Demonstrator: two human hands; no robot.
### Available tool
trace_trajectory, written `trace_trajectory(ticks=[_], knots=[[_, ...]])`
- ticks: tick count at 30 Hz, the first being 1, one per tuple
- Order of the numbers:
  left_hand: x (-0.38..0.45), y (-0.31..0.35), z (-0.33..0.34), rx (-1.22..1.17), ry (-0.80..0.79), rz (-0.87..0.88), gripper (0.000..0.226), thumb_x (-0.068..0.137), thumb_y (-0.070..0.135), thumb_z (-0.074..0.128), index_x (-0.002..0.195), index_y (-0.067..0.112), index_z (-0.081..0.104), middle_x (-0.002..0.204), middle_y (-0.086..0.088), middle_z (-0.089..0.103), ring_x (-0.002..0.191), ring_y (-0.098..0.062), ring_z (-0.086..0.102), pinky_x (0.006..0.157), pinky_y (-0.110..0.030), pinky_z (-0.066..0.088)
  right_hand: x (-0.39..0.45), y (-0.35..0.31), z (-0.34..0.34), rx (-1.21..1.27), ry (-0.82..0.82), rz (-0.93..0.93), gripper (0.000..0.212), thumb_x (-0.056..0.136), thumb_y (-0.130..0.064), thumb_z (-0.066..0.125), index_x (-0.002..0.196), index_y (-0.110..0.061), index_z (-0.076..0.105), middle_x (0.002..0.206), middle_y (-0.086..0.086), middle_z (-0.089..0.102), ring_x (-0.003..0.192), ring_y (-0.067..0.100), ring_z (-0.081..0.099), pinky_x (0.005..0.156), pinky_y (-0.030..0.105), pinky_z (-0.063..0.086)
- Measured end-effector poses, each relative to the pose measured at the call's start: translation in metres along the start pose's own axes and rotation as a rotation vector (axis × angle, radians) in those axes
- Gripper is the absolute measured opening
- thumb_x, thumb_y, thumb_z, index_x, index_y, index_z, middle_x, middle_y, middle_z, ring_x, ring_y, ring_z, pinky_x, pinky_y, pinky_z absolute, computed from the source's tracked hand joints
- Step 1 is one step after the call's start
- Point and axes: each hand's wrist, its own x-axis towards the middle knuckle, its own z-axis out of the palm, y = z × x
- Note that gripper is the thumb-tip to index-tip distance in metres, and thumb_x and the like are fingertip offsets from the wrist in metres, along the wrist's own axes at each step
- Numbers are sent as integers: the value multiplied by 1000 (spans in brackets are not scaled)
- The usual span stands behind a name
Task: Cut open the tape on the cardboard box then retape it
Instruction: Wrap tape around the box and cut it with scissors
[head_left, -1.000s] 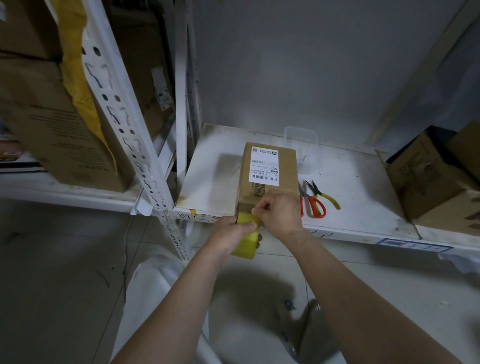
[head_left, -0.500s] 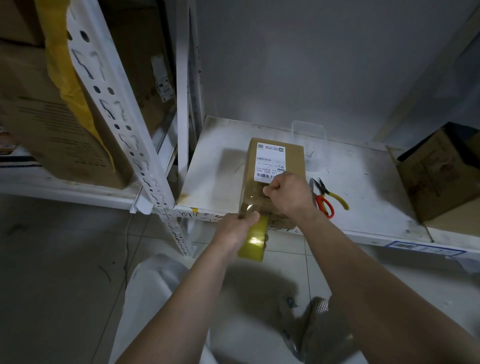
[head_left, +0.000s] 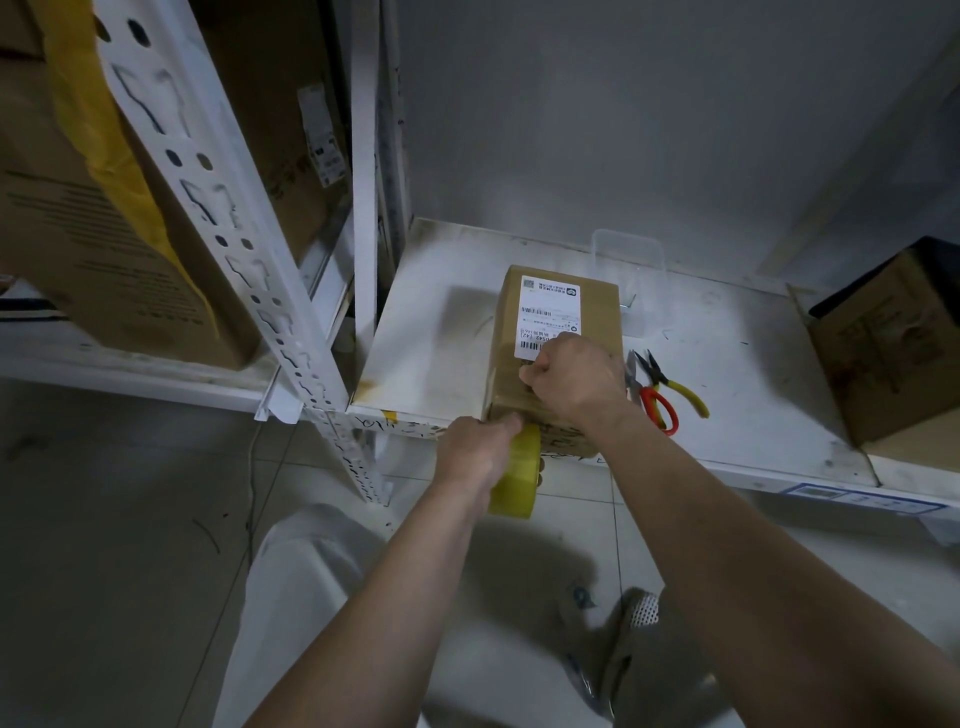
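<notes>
White metal shelving (head_left: 452, 332) against a grey wall holds a small cardboard box (head_left: 558, 364) with a shipping label (head_left: 548, 317), standing at the shelf's front edge. The left hand (head_left: 475, 454) grips a yellowish roll of packing tape (head_left: 517, 478) just below and in front of the box's near edge. The right hand (head_left: 574, 382), fingers curled, presses on the box top just beyond the roll, near the label; a clear strip seems to run between them, though it is hard to see. Red-handled scissors (head_left: 657, 410) and yellow-handled pliers (head_left: 675, 387) lie just right of that hand. Cutting looks done; retaping seems under way, with laying the strip and severing it left.
</notes>
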Motion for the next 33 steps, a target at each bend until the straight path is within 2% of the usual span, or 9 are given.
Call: trace_trajectory(ticks=[4,9,11,15,20,22,25,29,33], knots=[[7,-3,1,10,13,6,51,58,38,66,90,-1,63,90,-26,70,81,-42,69,73,-59,56,1,0,1,15,2,-9,22,91,-34,49,81,-18,59,95,1,62,83,18,52,92,41,43],[14,-8,1,26,25,18,54,55,42,65,87,-2,65,87,-25,70,80,-43,69,73,-59,55,0,1,3,31,27,-28,22,91,-33,51,78,-16,58,93,1,59,85,18,50,92,40,37],[12,-7,2,31,31,18,52,58,42,66,87,-1,64,87,-25,70,80,-42,69,73,-59,56,0,1,3,15,32,-33,22,90,-34,51,78,-16,58,93,1,58,84,18,50,91,39,36],[6,-6,3,35,38,25,35,80,30,64,93,-2,64,86,-25,71,74,-41,70,68,-54,58,1,2,3,33,14,-33,23,89,-34,52,75,-17,58,94,0,59,85,18,51,94,40,36],[4,-7,4,110,102,72,38,71,39,66,87,5,59,91,-19,69,82,-38,68,76,-51,57,-1,4,5,70,32,-32,22,89,-34,53,80,-15,62,96,1,59,88,18,50,93,40,33],[4,-8,2,97,130,112,39,74,34,70,100,10,52,102,-16,65,91,-35,65,82,-48,55,-2,7,8,95,56,-55,23,89,-34,54,80,-15,63,94,0,58,92,19,52,89,37,30],[3,-7,0,101,56,163,63,84,22,65,140,26,34,114,-9,59,107,-26,58,98,-41,46,-5,11,13,174,82,-102,20,88,-34,58,75,-19,59,91,-5,56,95,16,51,85,34,26],[3,-6,0,57,-13,202,54,88,14,59,138,29,44,98,4,61,97,-17,59,88,-30,47,-7,14,16,214,95,-113,16,88,-32,59,80,-19,63,100,-3,58,101,15,51,92,36,29],[2,-10,0,50,27,232,46,89,15,61,132,25,51,91,5,60,93,-16,58,81,-25,42,-6,13,18,198,98,-105,23,87,-35,60,68,-23,55,93,-5,56,97,14,51,91,37,30]])
